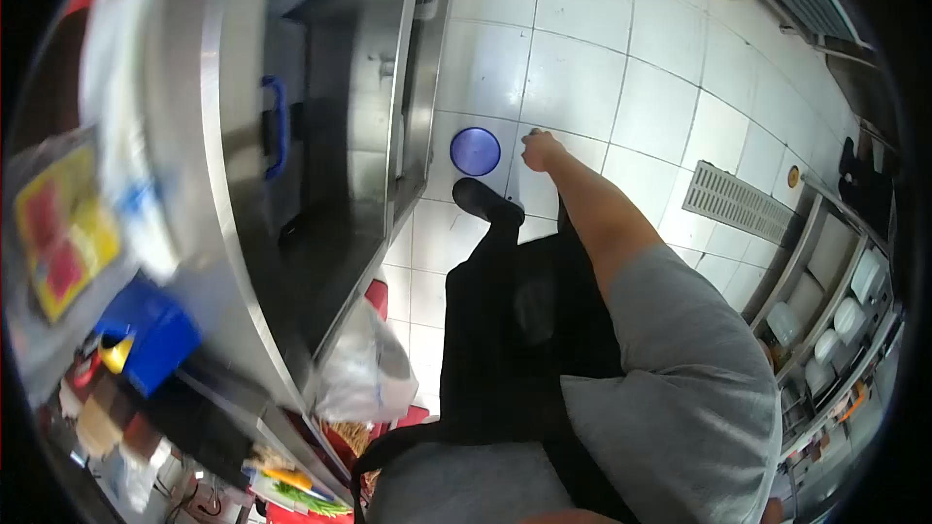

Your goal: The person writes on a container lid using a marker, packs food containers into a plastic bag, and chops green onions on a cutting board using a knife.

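My right hand (541,149) is stretched low over the white tiled floor (573,68), its fingers curled closed. A small dark bit shows at the fingertips, too little to name. Just left of that hand, apart from it, a round blue lid or disc (476,151) lies on the tiles. My black shoe (478,199) stands right beside the blue disc. My left hand is not seen; a sliver of skin at the bottom edge cannot be made out.
A steel counter with open shelving (330,136) runs along the left. A white plastic bag (364,364) sits by its foot. A blue box (150,335) lies further left. On the right are a floor drain grate (743,204) and a rack with white dishes (825,344).
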`<state>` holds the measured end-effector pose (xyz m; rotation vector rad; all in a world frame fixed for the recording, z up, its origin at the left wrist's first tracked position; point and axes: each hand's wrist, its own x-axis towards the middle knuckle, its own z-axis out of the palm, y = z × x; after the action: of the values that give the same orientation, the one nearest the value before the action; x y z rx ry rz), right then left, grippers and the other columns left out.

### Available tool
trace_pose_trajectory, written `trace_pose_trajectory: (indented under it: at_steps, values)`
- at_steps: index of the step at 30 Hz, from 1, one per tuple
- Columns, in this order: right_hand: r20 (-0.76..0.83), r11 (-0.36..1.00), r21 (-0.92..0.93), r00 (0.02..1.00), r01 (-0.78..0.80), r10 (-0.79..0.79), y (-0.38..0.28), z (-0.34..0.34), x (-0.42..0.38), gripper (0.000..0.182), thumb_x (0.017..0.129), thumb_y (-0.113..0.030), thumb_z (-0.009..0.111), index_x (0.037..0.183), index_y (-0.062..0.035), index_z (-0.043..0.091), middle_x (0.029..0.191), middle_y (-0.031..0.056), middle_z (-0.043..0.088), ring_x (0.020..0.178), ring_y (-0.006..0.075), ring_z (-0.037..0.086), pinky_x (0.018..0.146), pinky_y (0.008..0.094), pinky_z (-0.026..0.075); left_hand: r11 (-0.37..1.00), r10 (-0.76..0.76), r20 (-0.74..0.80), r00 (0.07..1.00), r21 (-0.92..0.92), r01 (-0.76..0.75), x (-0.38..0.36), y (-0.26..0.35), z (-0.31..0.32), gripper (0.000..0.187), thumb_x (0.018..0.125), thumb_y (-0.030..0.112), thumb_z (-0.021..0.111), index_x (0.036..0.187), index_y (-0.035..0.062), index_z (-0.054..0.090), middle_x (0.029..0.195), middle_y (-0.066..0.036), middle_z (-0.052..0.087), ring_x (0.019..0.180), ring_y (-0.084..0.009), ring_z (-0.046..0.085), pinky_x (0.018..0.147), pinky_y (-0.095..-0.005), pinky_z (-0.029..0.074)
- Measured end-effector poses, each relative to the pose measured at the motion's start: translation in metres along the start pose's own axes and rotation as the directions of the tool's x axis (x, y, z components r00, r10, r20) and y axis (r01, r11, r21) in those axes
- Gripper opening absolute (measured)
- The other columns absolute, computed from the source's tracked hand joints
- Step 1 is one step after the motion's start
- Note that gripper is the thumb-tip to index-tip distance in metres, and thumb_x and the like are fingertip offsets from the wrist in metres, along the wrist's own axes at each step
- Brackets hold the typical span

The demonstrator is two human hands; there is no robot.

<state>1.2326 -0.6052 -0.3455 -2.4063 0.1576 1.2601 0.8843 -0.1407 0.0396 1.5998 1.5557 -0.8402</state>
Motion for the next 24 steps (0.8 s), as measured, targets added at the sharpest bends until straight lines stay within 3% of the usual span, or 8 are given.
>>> trace_pose_trajectory:
  at_steps: [4, 10, 13, 16, 19, 20, 22, 24]
  values:
    - [0.077, 0.997, -0.072, 0.996, 0.042, -0.037, -0.013, 0.044, 0.108, 0.042, 0.084, -0.012, 0.045, 0.125, -0.0055, 0.052, 0.135, 0.0131, 0.044, 0.125, 0.0319, 0.043, 0.099, 0.045, 0.042, 0.993, -0.12, -0.094, 0.988, -0.031, 0.118, 0.023, 0.001, 0.035, 0.055, 0.071, -0.006, 0.055, 0.12, 0.0155, 0.041, 0.098, -0.008, 0.055, 0.086, -0.0215, 0.056, 0.069, -0.0407, 0.048]
    - [-0.03, 0.986, 0.093, 0.99, 0.137, -0.134, -0.028, 0.12, 0.217, 0.059, 0.082, -0.014, 0.05, 0.139, -0.0072, 0.035, 0.142, 0.0111, 0.037, 0.131, 0.0307, 0.037, 0.104, 0.0475, 0.035, 0.964, -0.266, -0.192, 0.945, -0.085, 0.254, 0.048, -0.002, 0.069, 0.057, 0.071, -0.007, 0.055, 0.121, 0.0168, 0.039, 0.099, -0.009, 0.055, 0.087, -0.0231, 0.056, 0.069, -0.043, 0.048]
    - [-0.11, 0.99, 0.014, 0.984, 0.143, -0.141, -0.034, 0.143, 0.233, 0.064, 0.08, -0.017, 0.054, 0.14, -0.009, 0.033, 0.144, 0.01, 0.034, 0.132, 0.0302, 0.036, 0.105, 0.0472, 0.034, 0.951, -0.308, -0.221, 0.926, -0.101, 0.292, 0.053, -0.002, 0.075, 0.058, 0.071, -0.007, 0.055, 0.121, 0.0175, 0.039, 0.099, -0.009, 0.056, 0.087, -0.0239, 0.057, 0.069, -0.0442, 0.049]
    - [0.003, 0.989, 0.014, 0.989, 0.148, -0.148, -0.034, 0.153, 0.211, 0.078, 0.078, -0.023, 0.062, 0.144, -0.0098, 0.022, 0.149, 0.011, 0.026, 0.134, 0.0318, 0.032, 0.101, 0.0526, 0.036, 0.945, -0.325, -0.234, 0.916, -0.111, 0.307, 0.056, -0.003, 0.074, 0.059, 0.072, -0.007, 0.055, 0.122, 0.0181, 0.038, 0.099, -0.01, 0.056, 0.088, -0.0246, 0.057, 0.069, -0.0453, 0.049]
    - [0.042, 0.993, 0.105, 0.998, -0.051, 0.046, -0.026, 0.158, 0.201, 0.072, 0.078, -0.024, 0.064, 0.141, -0.0106, 0.03, 0.144, 0.0132, 0.032, 0.128, 0.0328, 0.038, 0.098, 0.051, 0.04, 0.944, -0.325, -0.226, 0.918, -0.13, 0.302, 0.056, -0.009, 0.072, 0.06, 0.072, -0.008, 0.055, 0.122, 0.0188, 0.037, 0.099, -0.01, 0.056, 0.088, -0.0254, 0.057, 0.07, -0.0465, 0.049]
    - [-0.03, 0.993, 0.114, 0.999, -0.013, 0.016, -0.022, 0.152, 0.195, 0.053, 0.08, -0.02, 0.06, 0.129, -0.0086, 0.045, 0.131, 0.0172, 0.045, 0.119, 0.0338, 0.047, 0.094, 0.0471, 0.044, 0.945, -0.321, -0.221, 0.921, -0.135, 0.297, 0.056, -0.011, 0.071, 0.06, 0.072, -0.008, 0.055, 0.122, 0.019, 0.037, 0.099, -0.01, 0.056, 0.088, -0.0257, 0.057, 0.07, -0.0469, 0.049]
    - [-0.086, 0.987, 0.161, 0.996, 0.002, 0.012, -0.025, 0.165, 0.179, 0.032, 0.084, -0.015, 0.052, 0.115, -0.0077, 0.054, 0.116, 0.0158, 0.055, 0.11, 0.0327, 0.053, 0.091, 0.0448, 0.046, 0.949, -0.304, -0.207, 0.93, -0.153, 0.276, 0.052, -0.017, 0.068, 0.061, 0.072, -0.008, 0.055, 0.123, 0.0194, 0.037, 0.099, -0.011, 0.056, 0.089, -0.0262, 0.057, 0.07, -0.0476, 0.05]
    - [-0.135, 0.979, 0.204, 0.991, 0.014, 0.014, -0.025, 0.15, 0.135, 0.025, 0.085, -0.014, 0.047, 0.107, -0.0082, 0.059, 0.105, 0.0158, 0.061, 0.104, 0.033, 0.057, 0.089, 0.0432, 0.047, 0.951, -0.287, -0.189, 0.939, -0.178, 0.254, 0.043, -0.027, 0.065, 0.061, 0.072, -0.008, 0.055, 0.123, 0.0199, 0.036, 0.1, -0.011, 0.056, 0.089, -0.0267, 0.058, 0.07, -0.0484, 0.05]
